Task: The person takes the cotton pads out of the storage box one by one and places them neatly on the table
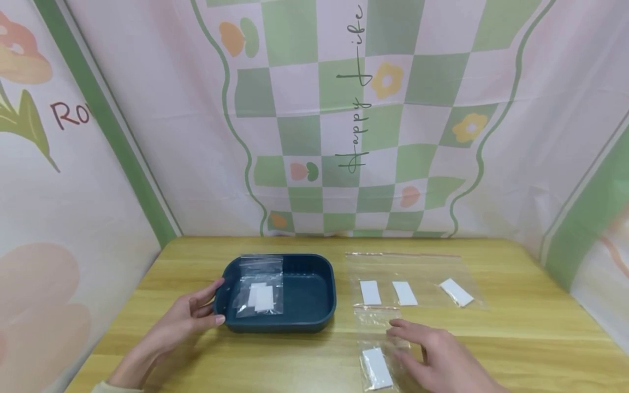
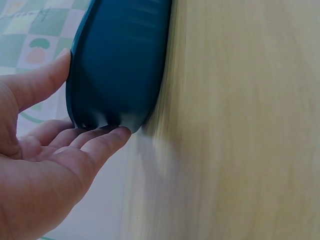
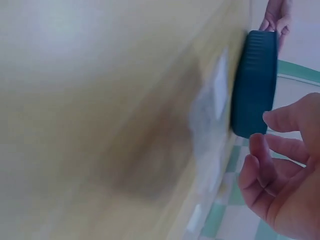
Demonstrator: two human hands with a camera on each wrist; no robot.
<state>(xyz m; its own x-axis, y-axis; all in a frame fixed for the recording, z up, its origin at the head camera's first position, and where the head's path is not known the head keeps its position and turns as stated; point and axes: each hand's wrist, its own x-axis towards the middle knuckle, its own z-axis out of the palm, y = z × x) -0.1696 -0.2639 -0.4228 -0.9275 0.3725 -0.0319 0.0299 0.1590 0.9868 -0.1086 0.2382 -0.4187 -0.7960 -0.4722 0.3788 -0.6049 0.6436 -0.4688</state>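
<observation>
My left hand (image 1: 184, 316) holds the left end of a dark teal plastic tray (image 1: 326, 322), thumb on one side and fingers on the other. In the left wrist view the thumb is at the rim and the fingertips (image 2: 120, 135) lie against the tray's end. Inside the tray lies a small clear zip bag (image 1: 257, 267) with white rectangular pieces. My right hand (image 1: 437, 355), fingers loosely curled and holding nothing, is over the right edge of another small zip bag (image 1: 375, 368) with a white piece in it.
A larger clear zip bag (image 1: 427, 267) lies right of the tray, with three white rectangular pieces (image 1: 405, 293) within its outline. Everything is on a wooden table (image 1: 275, 360). A patterned curtain (image 1: 339, 136) hangs along the table's back edge.
</observation>
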